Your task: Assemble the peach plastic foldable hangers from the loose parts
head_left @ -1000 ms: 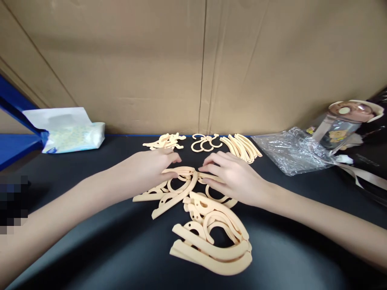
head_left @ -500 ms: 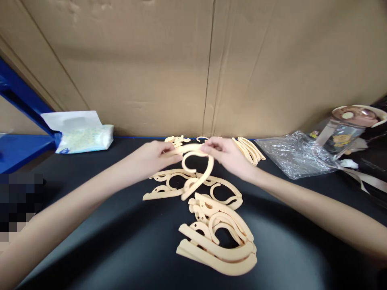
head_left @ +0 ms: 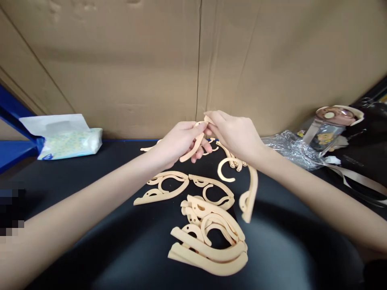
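My left hand [head_left: 184,141] is closed on a curved beige hanger arm [head_left: 192,148], its thumb near the upper end. Close against it, my right hand [head_left: 232,129] pinches a beige hanger piece [head_left: 207,119] with its fingertips; fingers hide most of it. A beige hanger part with a round hook [head_left: 225,176] and a long arm [head_left: 252,189] shows below my right wrist. Its upper end is hidden, so I cannot tell whether it hangs from that hand. Nearer me, folded hangers [head_left: 211,253] lie in an overlapping heap, with two more [head_left: 163,197] side by side behind it.
More hanger pieces [head_left: 231,159] lie at the back of the black table [head_left: 115,237]. A tissue pack [head_left: 69,141] stands back left by a blue frame [head_left: 18,117]. Clear plastic wrap [head_left: 286,147] and a strapped drinking bottle [head_left: 329,127] are at the right. Cardboard [head_left: 136,72] rises behind.
My hands have risen and come together, turning the held pieces. The hook and long arm have shifted right, from between my hands to below my right wrist. The view has moved slightly.
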